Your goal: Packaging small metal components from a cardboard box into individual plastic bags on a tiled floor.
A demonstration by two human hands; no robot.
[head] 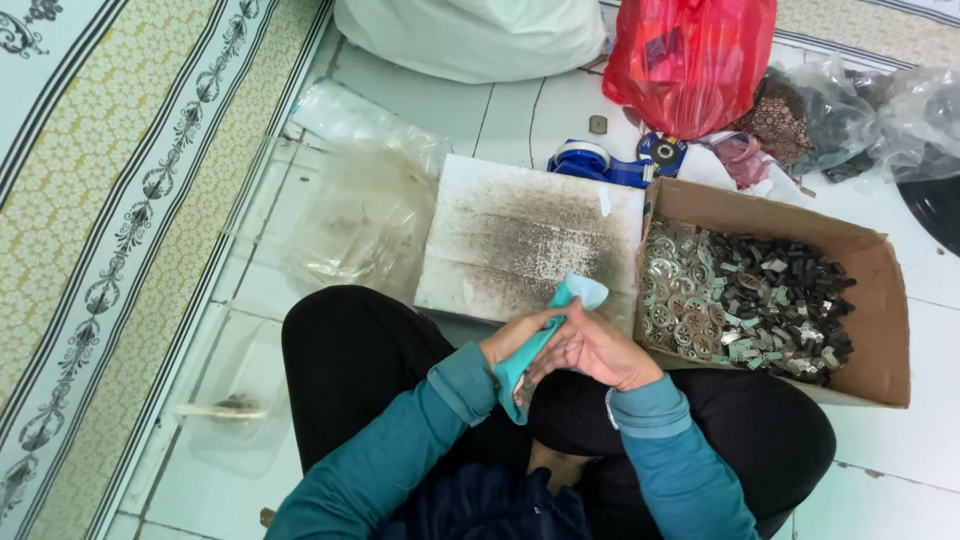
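Head view, person seated cross-legged on a tiled floor [900, 470], black trousers, teal sleeves. Both hands met over the lap, just at the near edge of a board [530, 240]. The left hand [518, 338] and right hand [592, 350] were closed together around a teal strip [540, 345], fingers curled over its middle; grip tight on both sides, palms nearly touching. The strip's long axis ran on a diagonal, from lower left near the left wrist to upper right. Its upper end pointed up and right toward the board, and stood clear of the fingers as a paler, folded tip; its lower end hung below the hands over the lap. Whether a small part was held inside the strip could not be told. The board lay flat, pale, with a dark speckled stain across its middle. Just right of the board, touching its edge, stood an open box [885, 300] of cardboard holding a heap of small metal parts [740, 305]: round silvery discs on the left side, darker blocky pieces on the right. Behind the board lay a blue tape dispenser [600, 160], a red bag [690, 55] and a white sack [470, 35]. Clear plastic bags [360, 210] lay left of the board, beside a patterned mat [100, 200].
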